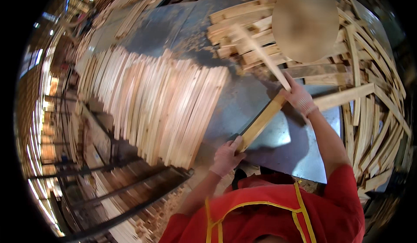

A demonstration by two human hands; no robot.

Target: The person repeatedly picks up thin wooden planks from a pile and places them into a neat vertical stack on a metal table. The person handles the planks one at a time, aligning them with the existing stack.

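Smooth metal tabletop (243, 91) bears wooden strips (173, 104) at its left edge; near its front, left hand (227, 157) and right hand (299, 98) grip a squared board (263, 122).

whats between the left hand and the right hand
A wooden strip slants from the left hand up to the right hand, with grey metal tabletop showing on both sides; the head view shows it.
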